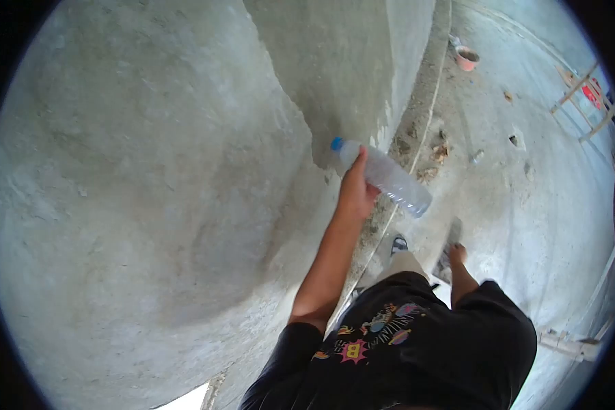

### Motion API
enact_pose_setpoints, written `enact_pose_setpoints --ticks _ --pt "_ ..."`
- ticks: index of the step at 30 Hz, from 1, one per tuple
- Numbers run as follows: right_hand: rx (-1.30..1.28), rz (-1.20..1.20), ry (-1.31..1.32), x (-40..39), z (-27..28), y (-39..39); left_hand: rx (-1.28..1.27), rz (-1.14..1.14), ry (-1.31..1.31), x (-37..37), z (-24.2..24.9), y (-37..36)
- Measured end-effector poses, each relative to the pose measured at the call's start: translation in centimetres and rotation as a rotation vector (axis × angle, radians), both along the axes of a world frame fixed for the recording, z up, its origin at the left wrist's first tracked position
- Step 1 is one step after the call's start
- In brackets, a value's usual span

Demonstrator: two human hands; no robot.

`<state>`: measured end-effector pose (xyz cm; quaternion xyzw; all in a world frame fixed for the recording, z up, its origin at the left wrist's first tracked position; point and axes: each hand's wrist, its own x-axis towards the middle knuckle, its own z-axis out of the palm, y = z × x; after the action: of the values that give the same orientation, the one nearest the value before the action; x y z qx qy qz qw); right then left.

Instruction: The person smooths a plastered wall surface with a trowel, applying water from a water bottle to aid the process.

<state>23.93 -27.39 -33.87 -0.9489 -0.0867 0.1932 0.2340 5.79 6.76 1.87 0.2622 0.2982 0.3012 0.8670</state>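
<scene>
My left hand [359, 188] is wrapped round the middle of a clear plastic bottle [400, 186] with a blue cap. The bottle is held tilted, cap towards the grey plastered wall [164, 157] and base out over the floor. Lower down on the right, close to my leg, my right hand [458, 254] is closed on a flat grey trowel [454, 234], its long blade seen at a slant. Beside the bottle's cap, a ragged edge divides the wall's paler plaster from a darker patch [328, 75].
Crumbled debris [434, 154] lies along the wall's foot. Farther off stand an orange bucket [467, 59] and a wooden frame [584, 102]. A small clear bottle [477, 156] rests on the concrete floor [526, 225]. My sandalled foot [399, 244] is below.
</scene>
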Motion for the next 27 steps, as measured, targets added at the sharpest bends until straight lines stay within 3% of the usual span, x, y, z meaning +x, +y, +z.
enact_pose_setpoints --ticks 3,4,7,11,17,18,22,24,26,27 --pt "-0.042 -0.222 -0.040 3.7 -3.3 -7.7 -0.001 0.073 -0.053 3.8 1.7 1.3" --pt "-0.046 -0.362 -0.020 4.0 -2.3 -8.8 -0.032 0.140 -0.103 4.9 2.6 1.3" --pt "-0.009 -0.457 0.055 6.0 -1.4 -11.0 -0.039 0.187 -0.211 6.4 2.4 2.4" --pt "0.093 -0.440 -0.030 7.5 -1.1 -10.6 -0.035 0.185 -0.244 6.6 2.4 2.9" --pt "0.380 -0.568 0.084 8.9 -2.1 -6.9 -0.012 0.246 -0.208 6.6 2.7 2.8" --pt "0.370 -0.546 0.175 9.3 -2.6 -6.7 -0.014 0.247 -0.205 6.4 2.5 2.3" --pt "0.348 -0.495 0.122 8.8 -3.4 -5.4 0.016 0.221 -0.096 5.1 1.7 0.4" --pt "0.311 -0.407 0.081 7.5 -0.8 -4.0 0.031 0.203 -0.043 3.3 0.8 -1.2" --pt "0.305 -0.296 0.005 7.4 -1.0 -2.3 0.220 0.161 0.142 0.4 -0.3 -2.7" --pt "0.309 -0.354 0.038 7.2 -1.5 -0.8 0.327 0.118 0.222 -1.5 -1.0 -3.3"
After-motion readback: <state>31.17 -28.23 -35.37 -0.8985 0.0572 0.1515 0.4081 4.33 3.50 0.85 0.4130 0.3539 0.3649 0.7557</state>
